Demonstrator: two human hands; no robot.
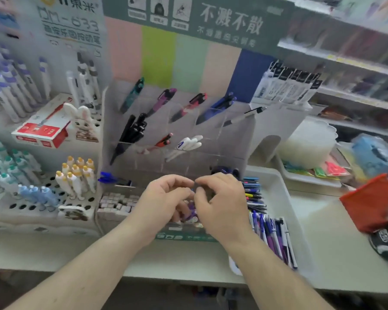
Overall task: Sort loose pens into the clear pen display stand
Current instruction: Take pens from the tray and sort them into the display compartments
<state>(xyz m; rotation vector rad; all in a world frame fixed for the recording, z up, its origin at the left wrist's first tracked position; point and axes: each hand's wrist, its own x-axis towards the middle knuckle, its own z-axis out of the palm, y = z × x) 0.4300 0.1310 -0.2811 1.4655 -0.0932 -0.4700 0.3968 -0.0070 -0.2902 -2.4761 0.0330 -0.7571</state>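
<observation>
— The fingers (184, 183) of both hands are curled and meet tip to tip low in front of the clear pen display stand (179, 121). Can we tell what they grasp?

— We cannot; the knuckles hide it. Under the left hand (166, 198) we glimpse purple pens (189, 214), blurred, and whether the fingers clench them stays unclear.

— And the right hand (222, 202)?

— Back up, wrist bent, thumb toward the left one. Both forearms reach in from the bottom edge, over the tabletop (188, 260).

— The loose pens?

— They lie in the white tray (276, 182) just right of the right hand; the loose pens (271, 233) are partly covered by that wrist. The stand's upper slots already carry pens.
</observation>
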